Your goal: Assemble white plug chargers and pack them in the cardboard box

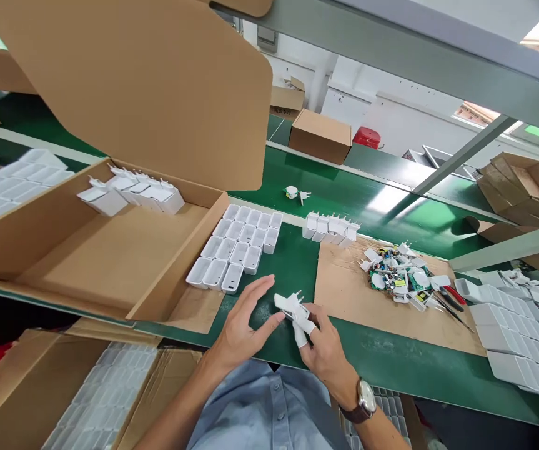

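My right hand [323,347] pinches a white plug part with two prongs [289,304] just above the green table's near edge; its fingertips wear white finger cots. My left hand [245,322] hovers beside the part with fingers spread and holds nothing. Just beyond the hands lie rows of empty white charger shells [238,247]. A short row of assembled white plugs [330,227] stands farther back.
A large open cardboard box [110,250] with several white chargers [131,190] in its far corner sits at left. A brown paper sheet [344,281] carries a heap of circuit boards and parts [400,275] with red-handled pliers [451,295]. White shells [513,325] are stacked at right.
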